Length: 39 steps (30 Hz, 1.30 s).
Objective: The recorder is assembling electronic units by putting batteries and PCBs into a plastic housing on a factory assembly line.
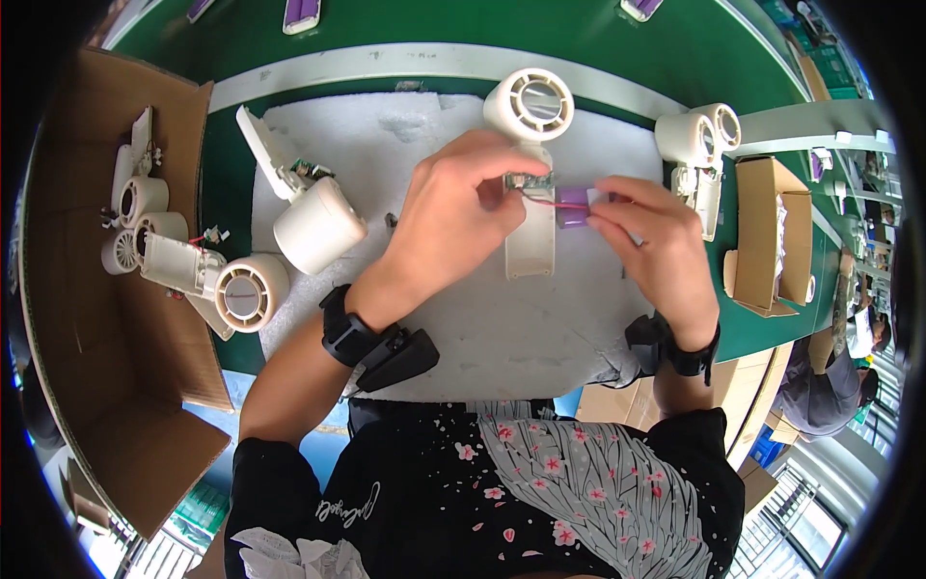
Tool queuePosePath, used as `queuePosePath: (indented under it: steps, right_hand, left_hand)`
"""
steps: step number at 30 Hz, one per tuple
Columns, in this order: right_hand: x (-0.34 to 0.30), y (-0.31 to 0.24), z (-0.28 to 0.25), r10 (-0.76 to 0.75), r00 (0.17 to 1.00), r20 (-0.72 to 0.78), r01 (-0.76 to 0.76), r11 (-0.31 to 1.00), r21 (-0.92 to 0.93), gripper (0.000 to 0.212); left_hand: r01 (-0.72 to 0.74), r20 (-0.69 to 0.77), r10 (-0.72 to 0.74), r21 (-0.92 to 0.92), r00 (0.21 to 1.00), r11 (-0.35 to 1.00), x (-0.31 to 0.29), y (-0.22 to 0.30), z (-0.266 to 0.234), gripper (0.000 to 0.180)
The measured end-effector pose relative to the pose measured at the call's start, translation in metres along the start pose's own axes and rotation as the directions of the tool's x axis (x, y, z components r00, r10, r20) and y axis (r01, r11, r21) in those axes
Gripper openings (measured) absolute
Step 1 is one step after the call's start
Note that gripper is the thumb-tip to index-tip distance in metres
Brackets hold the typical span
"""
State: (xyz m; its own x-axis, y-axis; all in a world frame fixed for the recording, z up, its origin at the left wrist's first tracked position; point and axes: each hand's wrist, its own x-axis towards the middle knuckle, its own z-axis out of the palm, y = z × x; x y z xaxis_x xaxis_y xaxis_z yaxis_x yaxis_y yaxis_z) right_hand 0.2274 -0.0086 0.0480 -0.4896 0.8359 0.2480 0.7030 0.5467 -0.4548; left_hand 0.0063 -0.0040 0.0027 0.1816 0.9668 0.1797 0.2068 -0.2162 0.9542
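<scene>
A white handheld fan body (531, 253) lies on the foam sheet in front of me, its round head (500, 108) pointing away. My left hand (446, 207) is closed, pinching a small green circuit board (529, 180) between thumb and fingers above the handle. Thin red and dark wires (567, 204) run from the board toward the right. My right hand (661, 241) is closed on a purple battery pack (573, 216) just right of the handle. Its fingertips cover the pack's right end, where a whitish patch shows.
A white foam sheet (463, 328) covers the green bench. An opened fan (318, 227) lies on its left. Further left, a large cardboard box (87, 318) holds several fan parts. More fans (687, 140) and a small carton (757, 236) stand right. A metal rail (386, 64) crosses behind.
</scene>
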Motion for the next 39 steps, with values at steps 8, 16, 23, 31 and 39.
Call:
queuePosePath:
  steps: [8,16,23,31,39]
  right_hand:
    - [0.000,-0.010,0.007,-0.061,0.998,0.006,0.061,0.982,-0.180,0.016]
    - [0.004,-0.005,-0.004,0.040,0.996,0.081,-0.037,0.998,-0.044,0.013]
    - [0.006,-0.007,-0.009,0.018,0.994,0.110,-0.008,0.996,-0.089,0.010]
    - [0.017,-0.006,-0.010,-0.120,0.953,0.279,0.180,0.963,-0.200,0.005]
    - [0.015,0.000,-0.017,-0.064,0.958,0.279,0.090,0.993,-0.081,0.005]
  left_hand:
    - [-0.032,0.003,0.032,0.009,0.999,0.999,-0.001,-0.001,-0.001,0.030]
    - [-0.034,0.077,0.032,0.021,0.997,0.999,-0.001,-0.006,-0.004,0.030]
    - [-0.068,0.071,0.065,0.033,0.995,0.997,0.000,-0.006,-0.004,0.030]
    - [-0.107,0.071,0.106,0.011,0.992,0.994,0.000,-0.007,-0.004,0.032]
    - [-0.115,0.084,0.114,0.009,0.990,0.993,0.003,-0.002,-0.004,0.030]
